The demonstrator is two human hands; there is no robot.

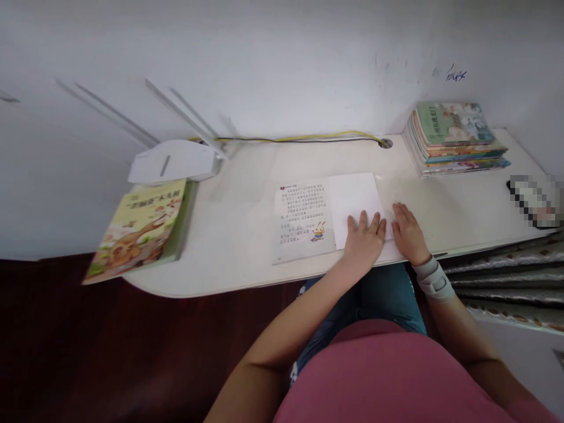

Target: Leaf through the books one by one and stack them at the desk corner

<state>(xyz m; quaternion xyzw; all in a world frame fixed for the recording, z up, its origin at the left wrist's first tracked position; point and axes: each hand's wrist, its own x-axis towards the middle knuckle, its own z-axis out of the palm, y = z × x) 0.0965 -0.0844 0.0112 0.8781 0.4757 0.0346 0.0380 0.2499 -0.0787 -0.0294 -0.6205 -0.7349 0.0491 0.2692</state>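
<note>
An open book (302,229) lies flat on the white desk, its left page printed with text and a small rabbit picture. Its right side shows as a blank white page (352,197). My left hand (365,238) rests on the lower part of that blank page with its fingers spread. Just right of the page, my right hand (409,232) lies on the desk near the page's edge, fingers stretched out and fairly close together. A grey wrist brace (434,279) wraps my right wrist. Neither hand holds anything.
A stack of books (458,138) stands at the back right. A white router (174,161) with antennas sits at the left, behind a yellow-green book (141,226) overhanging the desk's left end. Cables (299,139) run along the wall. A phone-like object (535,202), partly blurred, lies far right.
</note>
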